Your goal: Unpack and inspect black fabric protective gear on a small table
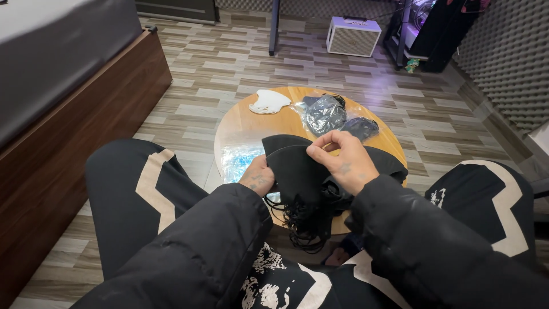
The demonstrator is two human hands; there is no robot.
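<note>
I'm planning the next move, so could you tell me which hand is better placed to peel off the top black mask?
Probably the right hand: its fingertips already pinch the top edge of the black masks, while the left hand supports the stack.

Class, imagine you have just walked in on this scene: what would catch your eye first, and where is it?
First, the stack of black face masks held over the near edge of the round wooden table, the left hand gripping its side and the right hand pinching its top. Behind them lie a white mask and masks in clear plastic bags.
</note>
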